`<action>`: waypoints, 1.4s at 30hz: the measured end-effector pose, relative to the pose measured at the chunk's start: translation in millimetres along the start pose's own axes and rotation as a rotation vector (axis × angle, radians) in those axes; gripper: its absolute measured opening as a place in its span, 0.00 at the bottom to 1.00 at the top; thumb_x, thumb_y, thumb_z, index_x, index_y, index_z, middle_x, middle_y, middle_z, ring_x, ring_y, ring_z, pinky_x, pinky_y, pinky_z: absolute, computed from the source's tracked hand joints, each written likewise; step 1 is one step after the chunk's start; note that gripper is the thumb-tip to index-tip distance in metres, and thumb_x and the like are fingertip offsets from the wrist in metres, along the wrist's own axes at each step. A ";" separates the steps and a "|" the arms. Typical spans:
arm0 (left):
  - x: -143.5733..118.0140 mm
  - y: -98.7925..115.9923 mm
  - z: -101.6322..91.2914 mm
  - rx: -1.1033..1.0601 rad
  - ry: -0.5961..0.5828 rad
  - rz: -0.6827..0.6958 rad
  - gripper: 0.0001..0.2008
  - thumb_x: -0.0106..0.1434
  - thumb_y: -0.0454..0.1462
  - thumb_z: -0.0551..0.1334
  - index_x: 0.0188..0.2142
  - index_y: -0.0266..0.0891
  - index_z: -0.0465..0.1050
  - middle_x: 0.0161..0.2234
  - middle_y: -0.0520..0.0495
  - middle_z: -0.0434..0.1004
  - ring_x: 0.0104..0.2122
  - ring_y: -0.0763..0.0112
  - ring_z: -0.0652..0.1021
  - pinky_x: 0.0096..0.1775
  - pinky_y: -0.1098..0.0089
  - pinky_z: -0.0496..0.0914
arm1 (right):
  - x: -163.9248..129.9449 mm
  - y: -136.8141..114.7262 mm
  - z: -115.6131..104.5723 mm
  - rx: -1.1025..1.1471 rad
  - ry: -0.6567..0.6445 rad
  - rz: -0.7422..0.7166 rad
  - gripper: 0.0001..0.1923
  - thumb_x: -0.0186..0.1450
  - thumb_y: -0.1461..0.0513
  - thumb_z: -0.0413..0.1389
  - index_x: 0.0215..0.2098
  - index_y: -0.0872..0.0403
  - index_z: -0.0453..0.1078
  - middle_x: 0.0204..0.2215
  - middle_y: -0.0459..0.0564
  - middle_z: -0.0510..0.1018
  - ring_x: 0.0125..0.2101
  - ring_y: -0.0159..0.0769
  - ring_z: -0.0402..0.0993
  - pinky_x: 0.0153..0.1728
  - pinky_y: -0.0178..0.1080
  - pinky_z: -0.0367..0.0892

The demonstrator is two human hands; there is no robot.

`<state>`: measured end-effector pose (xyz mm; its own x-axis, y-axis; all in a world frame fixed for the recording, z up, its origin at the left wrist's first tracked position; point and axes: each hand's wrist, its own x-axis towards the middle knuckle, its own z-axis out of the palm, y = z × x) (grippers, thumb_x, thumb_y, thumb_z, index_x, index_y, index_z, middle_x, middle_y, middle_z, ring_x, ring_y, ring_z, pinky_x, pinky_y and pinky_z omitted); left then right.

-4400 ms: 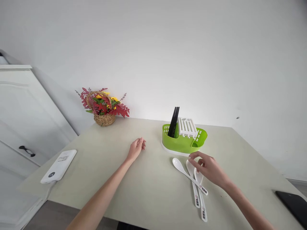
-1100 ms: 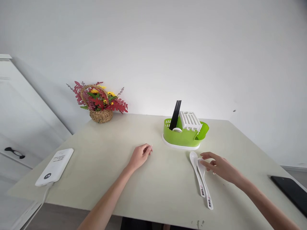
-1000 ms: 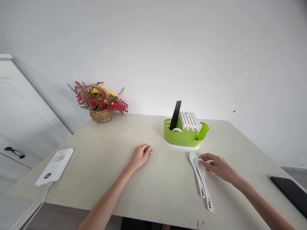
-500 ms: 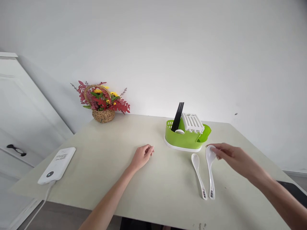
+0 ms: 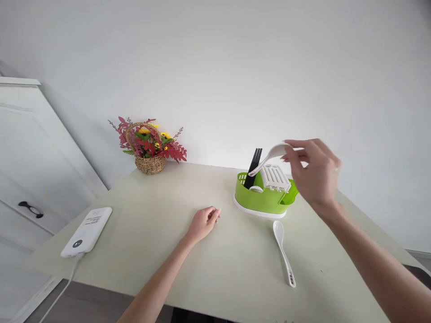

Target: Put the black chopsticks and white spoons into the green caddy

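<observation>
My right hand (image 5: 314,172) is raised above the green cutlery holder (image 5: 262,202) and grips a white spoon (image 5: 269,157) by its bowl end, the handle pointing down-left toward the holder. Black chopsticks (image 5: 253,172) and another white spoon's end (image 5: 256,189) stand in the holder beside a white slotted insert (image 5: 276,177). One more white spoon (image 5: 283,251) lies flat on the table in front of the holder. My left hand (image 5: 204,222) rests on the table (image 5: 161,251) with fingers loosely curled, holding nothing.
A wicker basket of red and yellow flowers (image 5: 150,148) stands at the table's back left. A white device with a cable (image 5: 88,231) lies near the left edge. A white cabinet (image 5: 30,170) stands to the left.
My right hand picked one of two spoons off the table and lifted it up over the green holder. Earlier a third spoon went from the table into the holder. The left hand stayed put.
</observation>
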<state>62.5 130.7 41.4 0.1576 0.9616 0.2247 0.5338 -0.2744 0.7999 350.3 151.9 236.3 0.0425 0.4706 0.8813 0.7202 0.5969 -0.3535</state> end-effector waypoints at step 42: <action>-0.4 2.7 -1.0 0.150 -0.036 0.084 0.22 0.76 0.48 0.51 0.30 0.41 0.71 0.27 0.51 0.79 0.27 0.70 0.75 0.33 0.70 0.64 | -77.6 6.3 72.4 -0.431 -0.479 -0.273 0.13 0.70 0.68 0.55 0.51 0.56 0.75 0.43 0.55 0.83 0.48 0.48 0.76 0.47 0.45 0.65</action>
<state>63.1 129.6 44.0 0.2351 0.9352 0.2647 0.6353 -0.3539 0.6864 301.4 166.2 143.0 -0.4175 0.6342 0.6508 0.8764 0.4703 0.1040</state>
